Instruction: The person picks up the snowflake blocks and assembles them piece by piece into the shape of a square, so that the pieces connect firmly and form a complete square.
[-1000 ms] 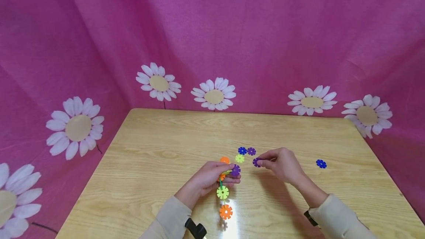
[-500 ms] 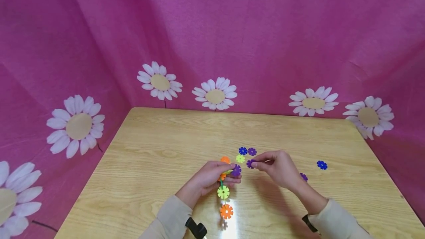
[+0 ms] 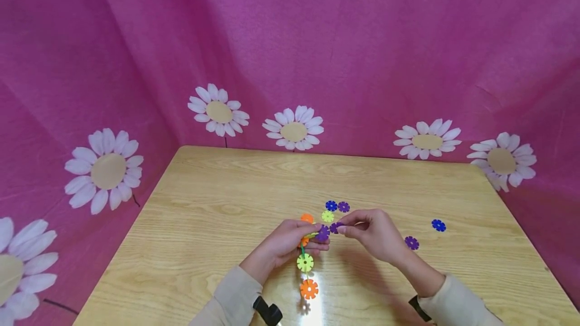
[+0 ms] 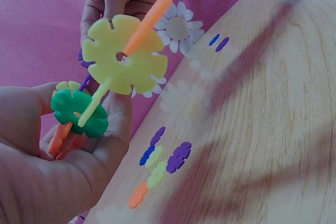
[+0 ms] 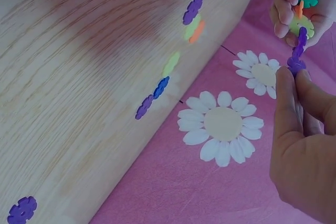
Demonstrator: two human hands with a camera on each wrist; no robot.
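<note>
Two hands, head view: the left hand [image 3: 285, 238] pinches a chain of notched discs [image 3: 305, 262] above the table [image 3: 213, 190]; the right hand [image 3: 378, 233] pinches a purple disc [image 3: 336, 228] between thumb and fingers.
Change, head view: against half a second ago, the right hand has moved left, bringing its purple disc right beside the chain's end purple disc [image 3: 322, 233]; the left hand has hardly shifted. A stray purple disc [image 3: 412, 243], partly covered by the right forearm then, now shows whole.
Loose pieces, head view: an orange piece [image 3: 307, 218], lime piece [image 3: 328, 216], blue piece [image 3: 331, 206] and purple piece [image 3: 344, 207] lie just beyond the hands; a far blue piece [image 3: 438, 225] lies well to the right.
Chain, left wrist view: its hanging end appears close up, an orange link [image 4: 160, 11] seen edge-on, slotted into a lime link [image 4: 123, 53], followed by a green link [image 4: 79, 113].
Hidden pair, left wrist view: a second lime piece [image 4: 156, 174] and a second purple piece [image 4: 178, 157] lie on the table, unseen from the head.
Purple meeting, right wrist view: the two purple discs appear to meet at the fingertips; whether they interlock cannot be told.
</note>
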